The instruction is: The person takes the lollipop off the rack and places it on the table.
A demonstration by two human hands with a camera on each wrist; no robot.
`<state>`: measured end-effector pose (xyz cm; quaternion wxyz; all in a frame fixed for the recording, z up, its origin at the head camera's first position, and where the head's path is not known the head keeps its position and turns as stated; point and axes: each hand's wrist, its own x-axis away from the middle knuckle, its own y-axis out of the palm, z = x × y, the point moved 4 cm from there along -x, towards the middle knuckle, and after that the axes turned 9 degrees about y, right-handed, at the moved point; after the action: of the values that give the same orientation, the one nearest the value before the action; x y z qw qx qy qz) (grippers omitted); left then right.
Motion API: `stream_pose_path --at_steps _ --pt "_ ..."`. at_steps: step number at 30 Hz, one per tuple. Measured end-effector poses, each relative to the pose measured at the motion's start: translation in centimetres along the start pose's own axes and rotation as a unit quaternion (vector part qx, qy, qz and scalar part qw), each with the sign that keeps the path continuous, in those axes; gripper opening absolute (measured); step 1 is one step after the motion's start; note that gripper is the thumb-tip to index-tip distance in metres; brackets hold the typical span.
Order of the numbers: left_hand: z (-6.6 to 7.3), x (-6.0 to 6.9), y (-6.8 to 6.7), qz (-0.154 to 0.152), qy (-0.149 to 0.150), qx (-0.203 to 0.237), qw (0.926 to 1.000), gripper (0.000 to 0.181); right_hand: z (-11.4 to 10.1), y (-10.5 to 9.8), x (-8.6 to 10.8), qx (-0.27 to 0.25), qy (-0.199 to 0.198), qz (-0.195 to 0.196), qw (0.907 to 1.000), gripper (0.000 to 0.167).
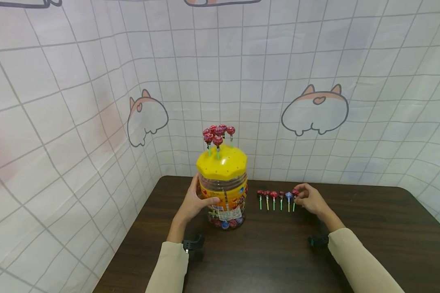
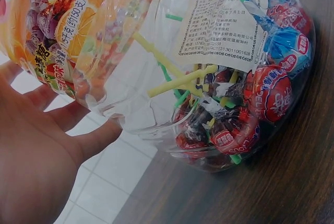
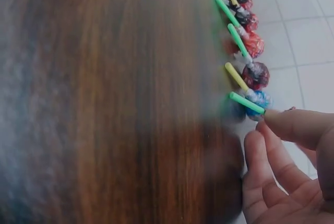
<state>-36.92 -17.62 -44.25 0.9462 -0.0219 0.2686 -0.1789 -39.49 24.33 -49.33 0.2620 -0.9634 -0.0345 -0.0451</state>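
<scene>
Red-wrapped round lollipop point(image 1: 295, 192): right fingers point(image 3: 255, 156) are pinching it; left fingers point(image 2: 68, 115) are gripping yellow-lidded clear plastic jar point(image 1: 222, 188); close spacing is risking knocking blue-wrapped lollipop point(image 1: 288, 195), nine o'clock.

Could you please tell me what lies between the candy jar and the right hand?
In the head view, a row of lollipops lies on the table between the candy jar and the right hand.

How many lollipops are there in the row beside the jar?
6: going right from the jar, four reddish lollipops, a blue one, then a red one pinched by the right hand. None in this row seems hidden.
</scene>
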Motion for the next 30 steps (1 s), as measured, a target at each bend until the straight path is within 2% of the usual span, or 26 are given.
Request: stream_pose_path --at_steps 4,12,30 --pt "0.1 0.0 0.0 0.001 0.000 0.000 1.0000 0.094 0.1 -0.2 -0.3 0.026 -0.003 0.001 0.9997 0.044" --pt "0.2 0.1 0.0 -0.001 0.001 -0.001 1.0000 0.093 0.6 -0.3 -0.7 0.034 0.006 -0.017 0.9993 0.041" --pt "0.0 -0.1 0.0 -0.006 0.012 0.007 0.9999 0.091 0.9 -1.2 -0.7 0.061 0.022 -0.021 0.9976 0.040"
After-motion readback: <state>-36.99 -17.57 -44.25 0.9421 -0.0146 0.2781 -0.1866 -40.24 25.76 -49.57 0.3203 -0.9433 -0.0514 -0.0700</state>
